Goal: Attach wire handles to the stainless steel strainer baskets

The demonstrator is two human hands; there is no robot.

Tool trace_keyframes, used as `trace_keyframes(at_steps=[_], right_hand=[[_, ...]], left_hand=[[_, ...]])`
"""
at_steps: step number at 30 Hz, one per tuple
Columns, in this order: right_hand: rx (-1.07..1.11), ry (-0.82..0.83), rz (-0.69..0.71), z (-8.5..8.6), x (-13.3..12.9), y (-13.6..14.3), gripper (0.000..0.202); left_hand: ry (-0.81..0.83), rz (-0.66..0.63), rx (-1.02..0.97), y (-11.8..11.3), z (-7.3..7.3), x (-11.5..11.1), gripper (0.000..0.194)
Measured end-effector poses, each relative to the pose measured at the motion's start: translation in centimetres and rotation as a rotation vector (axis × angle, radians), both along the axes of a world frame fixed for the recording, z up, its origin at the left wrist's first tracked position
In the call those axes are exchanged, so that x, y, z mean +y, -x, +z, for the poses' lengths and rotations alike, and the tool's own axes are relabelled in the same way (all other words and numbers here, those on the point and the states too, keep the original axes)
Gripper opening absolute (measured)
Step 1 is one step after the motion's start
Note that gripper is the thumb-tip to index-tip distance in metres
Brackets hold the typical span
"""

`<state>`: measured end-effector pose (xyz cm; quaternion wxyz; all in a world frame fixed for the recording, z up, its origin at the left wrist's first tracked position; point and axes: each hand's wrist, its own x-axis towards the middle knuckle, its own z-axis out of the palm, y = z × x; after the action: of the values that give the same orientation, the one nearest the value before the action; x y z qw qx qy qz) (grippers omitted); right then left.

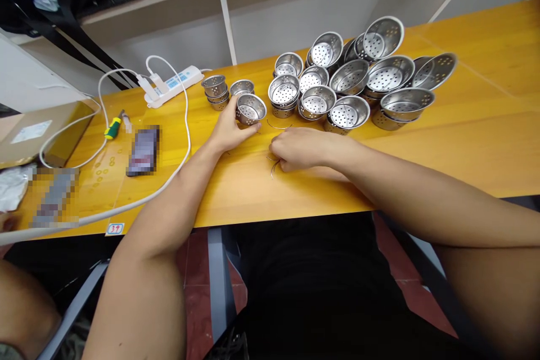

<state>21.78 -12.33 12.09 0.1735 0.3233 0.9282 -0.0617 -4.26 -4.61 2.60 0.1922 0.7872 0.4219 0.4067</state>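
My left hand is closed round the side of a small perforated metal cup, whose mouth tilts toward me. Behind it stands another metal cup, and a short stack of cups is just to its left. My right hand is bent into a pinch low over the table, with thin curved wire poking out below the fingers. A second curved wire lies on the table just beyond that hand.
Several stacks of perforated cups fill the back right of the yellow table. A white power strip and its cable, a phone, a green-yellow screwdriver and a cardboard box occupy the left. Another person's arm shows bottom left.
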Motion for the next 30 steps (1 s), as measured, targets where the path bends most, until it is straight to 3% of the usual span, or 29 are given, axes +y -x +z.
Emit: trace_keyframes(at_steps=[5,8,16,21,25,30], right_hand=[[0.023,-0.017,0.031,-0.3,0.3,-0.3,0.019],[0.119,0.015,0.002,-0.7,1.1,-0.9,0.006],[0.714,0.220,0.092,-3.2,4.2,-2.3,0.027],[1.036,0.268,0.095,-4.4,4.9,-2.8,0.004],[1.202,0.416,0.007,-4.3,4.6,-2.8,0.017],[1.316,0.506,-0.025,-3.9,4.4,-2.6,0.029]], left_hand=[[-0.003,-0.004,-0.005,0.0,0.0,0.0,0.082],[0.008,-0.002,-0.017,0.1,-0.3,0.3,0.087],[-0.136,0.010,-0.126,0.9,-2.4,2.4,0.095],[-0.252,-0.115,-0.213,1.3,-3.5,4.3,0.105],[-0.280,-0.189,-0.253,1.3,-3.7,4.7,0.106],[-0.211,-0.166,-0.278,1.1,-3.4,4.4,0.100]])
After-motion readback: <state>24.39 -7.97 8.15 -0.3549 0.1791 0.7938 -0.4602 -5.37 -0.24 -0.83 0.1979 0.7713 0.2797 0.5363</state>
